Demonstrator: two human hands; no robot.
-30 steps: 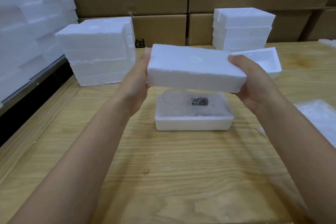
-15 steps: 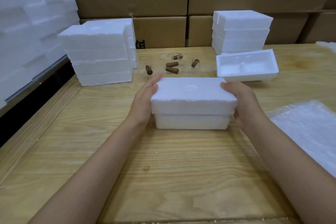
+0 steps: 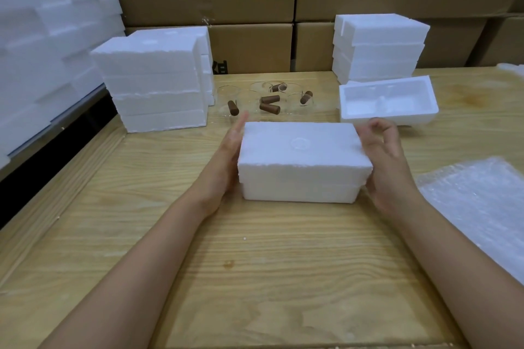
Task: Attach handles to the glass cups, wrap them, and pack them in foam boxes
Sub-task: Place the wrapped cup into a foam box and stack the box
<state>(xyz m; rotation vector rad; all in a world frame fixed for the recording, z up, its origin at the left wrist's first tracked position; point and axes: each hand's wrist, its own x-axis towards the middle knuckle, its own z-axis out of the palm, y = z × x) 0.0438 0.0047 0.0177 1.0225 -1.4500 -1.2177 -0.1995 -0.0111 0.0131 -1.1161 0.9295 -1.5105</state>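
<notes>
Foam box shut on surface, loose glass cups just behind it. Left grip flat on its left end, fingers straight; right grip loosely curled at its right end, holding nothing. Risk: lid looks skewed and may pop off when moved. Earlier the lid was held above the base; now it's seated.

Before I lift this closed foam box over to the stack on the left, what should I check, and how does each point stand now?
1. Front seam between lid and base: closed along its length, ok.
2. Rear seam: hidden from this view, cannot tell.
3. The wrapped cup inside: covered by the lid, cannot tell.
4. The left hand flat against the left end: ok.
5. The right hand gripping the right end: fingers loosely curled, not gripping, not ok.
6. Top of the stack bare: ok.
</notes>
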